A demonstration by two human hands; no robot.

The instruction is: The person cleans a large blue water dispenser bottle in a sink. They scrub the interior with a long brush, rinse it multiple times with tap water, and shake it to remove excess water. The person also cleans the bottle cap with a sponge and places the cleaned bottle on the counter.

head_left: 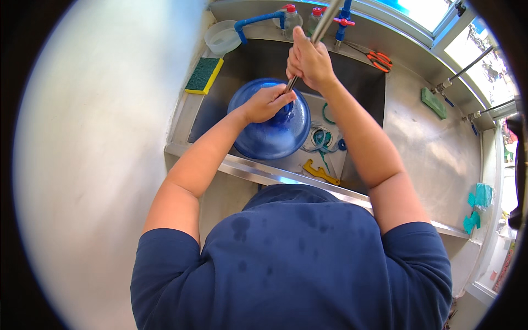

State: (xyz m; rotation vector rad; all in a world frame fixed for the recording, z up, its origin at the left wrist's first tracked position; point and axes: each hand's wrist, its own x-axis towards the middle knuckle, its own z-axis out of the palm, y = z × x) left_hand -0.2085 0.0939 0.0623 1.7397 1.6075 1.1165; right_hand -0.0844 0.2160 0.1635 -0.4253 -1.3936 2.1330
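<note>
A large blue water jug [270,140] stands in the steel sink, its neck toward me. My right hand [312,61] is wrapped around a long metal rod [328,22] above the jug. Lower down, at the jug's mouth, the fingers of my left hand [268,104] are closed around the same rod. The rod slants from the upper right down to the neck; its lower end is hidden, and I cannot tell how far inside it reaches. Beside the jug lie a yellow plastic tool [320,172] and blue-green rings and strips [322,140] around the drain.
A green-and-yellow sponge [204,76] and a clear bowl [222,37] are on the sink's left edge. Behind are a blue pipe tap [261,20], red-capped bottles [292,23] and orange-handled pliers [380,61]. A green pad [434,103] lies on the right counter [423,159].
</note>
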